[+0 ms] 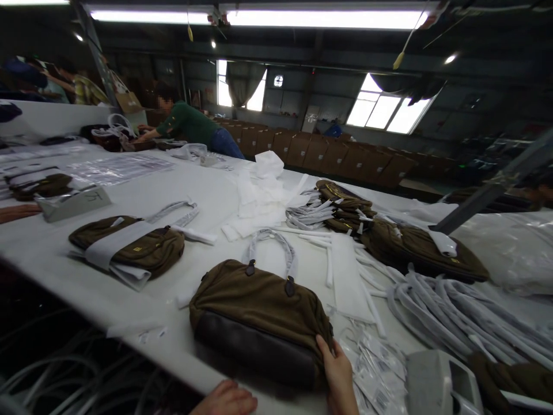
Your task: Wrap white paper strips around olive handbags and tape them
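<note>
An olive-brown handbag (263,294) with a dark base panel stands on the white table in front of me. Its two handles (270,235), wrapped in pale sleeves, rise behind it. My right hand (337,372) grips the bag's right end, thumb on the near side. Low in the view, my left hand (227,399) rests at the table's front edge, just short of the bag, its fingers stretched out and holding nothing. Left of the bag lies a second brown bag (162,253) with a white band around it.
Stacked brown bags (415,245) and wrapped handles (449,311) fill the right side. White foam sheets (263,190) lie behind; clear packets (378,369) and a grey device (440,383) are near right. Another person's hand (19,212) is at far left; a person in green (185,124) leans over the far end.
</note>
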The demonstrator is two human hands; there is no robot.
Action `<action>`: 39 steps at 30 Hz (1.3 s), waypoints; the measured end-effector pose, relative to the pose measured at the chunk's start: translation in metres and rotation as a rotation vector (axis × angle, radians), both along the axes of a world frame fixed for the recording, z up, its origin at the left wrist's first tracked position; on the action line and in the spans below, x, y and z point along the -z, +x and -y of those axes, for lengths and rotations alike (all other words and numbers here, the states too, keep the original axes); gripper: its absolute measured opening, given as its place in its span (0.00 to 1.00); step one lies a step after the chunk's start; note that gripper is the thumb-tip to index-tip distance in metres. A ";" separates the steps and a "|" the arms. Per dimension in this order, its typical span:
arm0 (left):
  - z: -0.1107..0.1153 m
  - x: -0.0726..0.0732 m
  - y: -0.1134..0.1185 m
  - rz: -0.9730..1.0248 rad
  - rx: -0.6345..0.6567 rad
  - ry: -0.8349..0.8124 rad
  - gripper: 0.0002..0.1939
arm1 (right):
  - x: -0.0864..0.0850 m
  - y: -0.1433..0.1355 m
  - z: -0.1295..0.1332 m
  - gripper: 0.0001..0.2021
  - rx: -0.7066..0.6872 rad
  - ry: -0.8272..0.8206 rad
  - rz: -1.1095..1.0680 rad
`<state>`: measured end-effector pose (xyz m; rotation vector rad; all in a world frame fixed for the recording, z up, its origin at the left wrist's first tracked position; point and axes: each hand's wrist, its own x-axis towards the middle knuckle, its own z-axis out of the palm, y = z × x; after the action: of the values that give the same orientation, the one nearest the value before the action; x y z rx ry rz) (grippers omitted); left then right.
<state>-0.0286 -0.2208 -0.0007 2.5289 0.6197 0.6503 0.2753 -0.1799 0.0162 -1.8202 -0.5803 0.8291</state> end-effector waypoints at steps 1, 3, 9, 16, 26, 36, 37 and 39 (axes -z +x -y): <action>-0.006 -0.013 -0.006 0.011 -0.057 0.121 0.25 | -0.010 0.002 0.006 0.46 -0.042 -0.003 0.204; -0.024 -0.042 -0.019 -0.050 -0.295 0.268 0.37 | -0.030 0.003 0.019 0.45 -0.222 0.091 0.645; -0.077 -0.085 -0.027 -0.539 -0.283 0.165 0.53 | -0.051 -0.029 0.034 0.41 -1.054 0.150 1.114; -0.105 -0.120 -0.014 -0.679 -0.205 0.199 0.17 | -0.087 -0.037 0.005 0.16 -1.060 0.064 1.186; -0.120 -0.068 -0.002 -0.646 -0.221 0.423 0.11 | -0.026 -0.026 -0.016 0.09 -0.885 0.354 1.425; -0.120 -0.055 -0.016 -0.563 -0.236 0.477 0.09 | -0.033 -0.009 -0.013 0.08 -0.907 0.479 1.415; -0.119 -0.050 -0.016 -0.559 -0.229 0.478 0.09 | -0.029 -0.008 -0.011 0.08 -0.905 0.491 1.417; -0.118 -0.039 -0.017 -0.552 -0.219 0.479 0.10 | -0.019 -0.006 -0.007 0.08 -0.906 0.510 1.422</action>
<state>-0.0452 -0.1029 0.0384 3.1494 1.0428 0.1623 0.2695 -0.1732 0.0356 -1.3560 -2.3527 -0.2915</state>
